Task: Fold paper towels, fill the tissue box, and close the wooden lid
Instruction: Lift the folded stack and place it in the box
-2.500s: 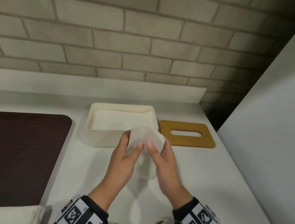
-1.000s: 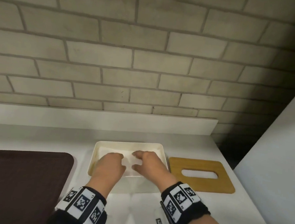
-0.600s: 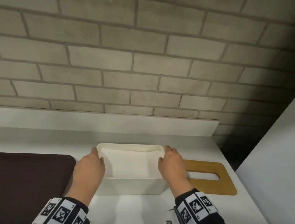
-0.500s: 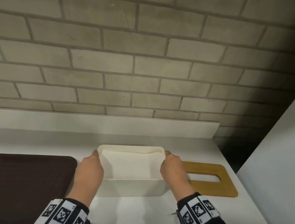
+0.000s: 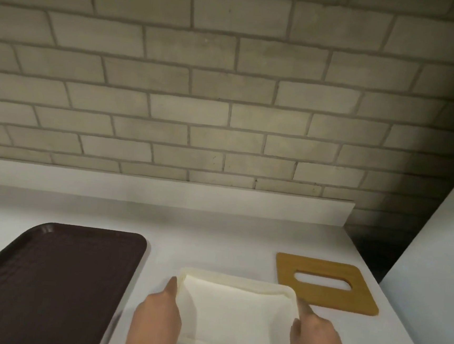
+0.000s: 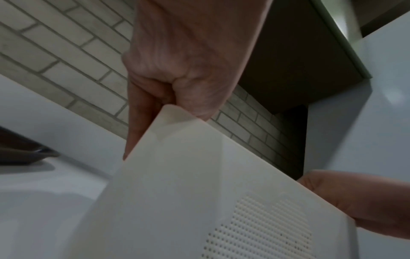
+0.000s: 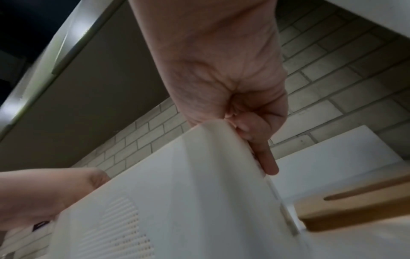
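Note:
The cream tissue box point(image 5: 238, 280) is off the white counter and tilted toward me, lidless, with white paper towels point(image 5: 235, 312) lying inside. My left hand point(image 5: 158, 311) grips its left end and my right hand point(image 5: 313, 333) grips its right end. In the left wrist view the left hand point(image 6: 188, 70) pinches the box point(image 6: 199, 192) at a corner, and the perforated underside shows. The right wrist view shows the right hand point(image 7: 221, 78) curled over the rim of the box point(image 7: 177, 192). The wooden lid point(image 5: 327, 298), with its oval slot, lies flat on the counter just right of the box.
A dark brown tray point(image 5: 46, 279) lies on the counter to the left. A low white ledge point(image 5: 163, 193) and a brick wall point(image 5: 227, 89) run behind. A tall white panel point(image 5: 436, 272) bounds the counter on the right.
The folded towel went into the box. Both hands left the inside, took hold of the box's two ends, then lifted it and drew it toward me, away from the wall.

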`<state>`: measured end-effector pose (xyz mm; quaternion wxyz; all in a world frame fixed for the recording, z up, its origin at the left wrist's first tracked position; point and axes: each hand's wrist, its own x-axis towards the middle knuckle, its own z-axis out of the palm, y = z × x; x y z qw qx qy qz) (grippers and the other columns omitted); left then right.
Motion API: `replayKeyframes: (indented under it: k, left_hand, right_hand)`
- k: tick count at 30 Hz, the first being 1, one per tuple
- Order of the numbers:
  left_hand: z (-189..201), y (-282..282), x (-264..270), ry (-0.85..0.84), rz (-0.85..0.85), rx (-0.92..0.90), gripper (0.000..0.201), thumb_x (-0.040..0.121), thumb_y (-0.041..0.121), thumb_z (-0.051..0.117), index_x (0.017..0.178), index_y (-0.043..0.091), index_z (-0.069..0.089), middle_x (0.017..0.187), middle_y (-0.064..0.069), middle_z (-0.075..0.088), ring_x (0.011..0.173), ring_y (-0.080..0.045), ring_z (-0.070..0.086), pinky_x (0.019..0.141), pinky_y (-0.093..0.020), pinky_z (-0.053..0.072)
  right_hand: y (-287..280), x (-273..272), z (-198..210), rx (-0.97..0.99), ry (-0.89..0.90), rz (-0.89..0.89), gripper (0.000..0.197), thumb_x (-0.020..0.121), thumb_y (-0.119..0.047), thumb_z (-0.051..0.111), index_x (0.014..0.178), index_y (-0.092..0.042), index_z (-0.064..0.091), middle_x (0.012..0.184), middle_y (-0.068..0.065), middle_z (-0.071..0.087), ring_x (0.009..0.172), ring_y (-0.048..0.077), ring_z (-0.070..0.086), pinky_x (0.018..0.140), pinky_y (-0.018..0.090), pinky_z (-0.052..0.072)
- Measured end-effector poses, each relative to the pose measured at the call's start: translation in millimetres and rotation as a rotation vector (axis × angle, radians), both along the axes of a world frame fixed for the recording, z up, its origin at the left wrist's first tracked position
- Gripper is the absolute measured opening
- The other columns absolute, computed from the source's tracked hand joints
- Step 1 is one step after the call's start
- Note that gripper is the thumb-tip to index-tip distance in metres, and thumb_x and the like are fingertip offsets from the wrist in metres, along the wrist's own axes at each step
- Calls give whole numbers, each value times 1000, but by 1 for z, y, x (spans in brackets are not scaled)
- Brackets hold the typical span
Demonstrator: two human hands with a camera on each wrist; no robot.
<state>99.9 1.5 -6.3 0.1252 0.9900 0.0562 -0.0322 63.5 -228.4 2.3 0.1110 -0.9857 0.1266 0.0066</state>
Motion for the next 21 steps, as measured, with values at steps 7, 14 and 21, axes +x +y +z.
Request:
replayKeyframes:
  k: [7,14,21]
  left_hand:
    - [14,1,-29,-81,15,-71,44,101,26,34,145,22,31,120,-1,65,110,-18,62,88,-28,46]
    - [34,109,-64,-195,270,-91,34,100,36,37,127,23,52,122,6,61,112,-12,58,88,-25,45]
    - [2,221,-103,43,580,28,37,97,39,38,129,21,44,131,3,50,123,-18,48,97,-29,41]
  right_hand:
    - [13,-20,22,-84,30,-39,53,98,-40,34,146,-23,20,128,-6,57,118,12,54,98,23,42]
    - [120,-34,36,95,-383,392,42,68,-41,44,94,-17,68,75,7,71,56,22,69,48,27,53]
    - [268,-26,20,260,177,1015,45,96,-39,42,140,-33,41,148,-8,34,135,8,37,109,21,27]
